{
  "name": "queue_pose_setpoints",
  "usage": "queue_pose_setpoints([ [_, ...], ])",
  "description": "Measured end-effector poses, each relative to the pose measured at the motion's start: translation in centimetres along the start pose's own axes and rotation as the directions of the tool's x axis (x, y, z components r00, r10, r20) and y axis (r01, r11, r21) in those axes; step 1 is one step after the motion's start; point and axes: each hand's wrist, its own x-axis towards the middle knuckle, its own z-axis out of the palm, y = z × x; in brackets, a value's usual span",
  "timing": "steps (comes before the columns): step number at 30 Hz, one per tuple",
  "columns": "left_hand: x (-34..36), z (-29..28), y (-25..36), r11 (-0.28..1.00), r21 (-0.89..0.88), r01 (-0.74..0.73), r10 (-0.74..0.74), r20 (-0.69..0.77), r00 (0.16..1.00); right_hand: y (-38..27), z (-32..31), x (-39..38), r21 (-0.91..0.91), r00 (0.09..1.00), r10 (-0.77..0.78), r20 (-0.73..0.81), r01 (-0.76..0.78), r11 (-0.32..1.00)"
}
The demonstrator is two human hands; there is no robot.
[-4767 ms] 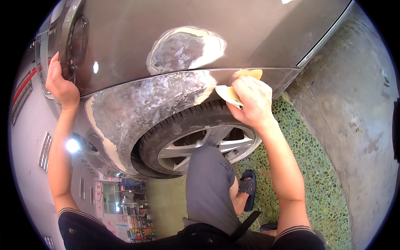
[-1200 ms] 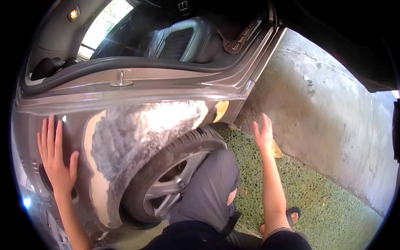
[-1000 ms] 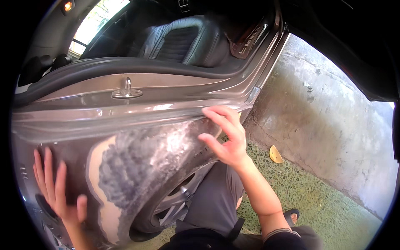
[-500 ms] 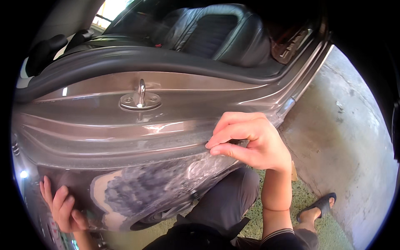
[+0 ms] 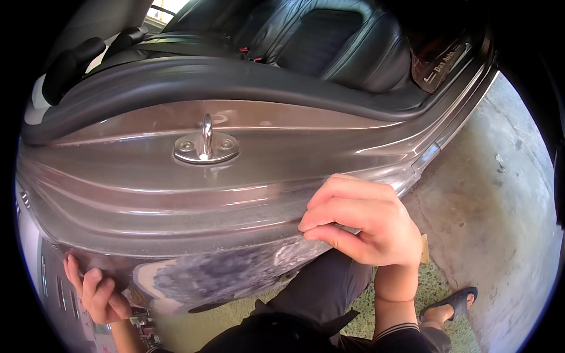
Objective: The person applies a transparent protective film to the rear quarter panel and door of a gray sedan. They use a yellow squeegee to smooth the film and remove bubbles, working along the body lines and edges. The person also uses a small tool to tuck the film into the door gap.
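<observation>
A grey-brown car body panel [image 5: 170,235] curves across the middle at an open doorway. Below its edge lies a sanded patch [image 5: 218,276], mottled dark grey with a pale ring. My right hand [image 5: 368,223] is at the panel's edge, thumb and forefinger pinched together; whatever sits between the tips is hidden. At the lower left my left hand [image 5: 97,294] rests against the panel's outer face, fingers apart and slightly bent, holding nothing. Above and between the hands a metal door striker [image 5: 206,150] stands up from the sill.
Behind the black rubber door seal [image 5: 223,82] is a dark leather seat [image 5: 353,53]. Concrete floor [image 5: 488,176] spreads to the right, with speckled green flooring [image 5: 435,282] below it. My knee [image 5: 323,279] is close under the panel; a sandalled foot [image 5: 450,306] stands at the lower right.
The view has shifted, so the car appears slightly lower and further right. My right hand stays at the panel's edge, its finger and thumb drawn closer together. My left hand keeps its place.
</observation>
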Motion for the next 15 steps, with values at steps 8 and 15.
queue_pose_setpoints([
  [8, -0.1, 0.3, 0.0, 0.999, -0.037, 0.01, -0.012, -0.048, 0.999, -0.9, 1.5, -0.3, -0.055, 0.994, 0.041, -0.105, -0.047, 0.997],
  [15, -0.4, 0.1, 0.2, 1.0, -0.002, 0.014, -0.014, -0.061, 0.998, -1.2, 1.6, -0.5, 0.075, 0.973, 0.209, -0.098, -0.202, 0.976],
])
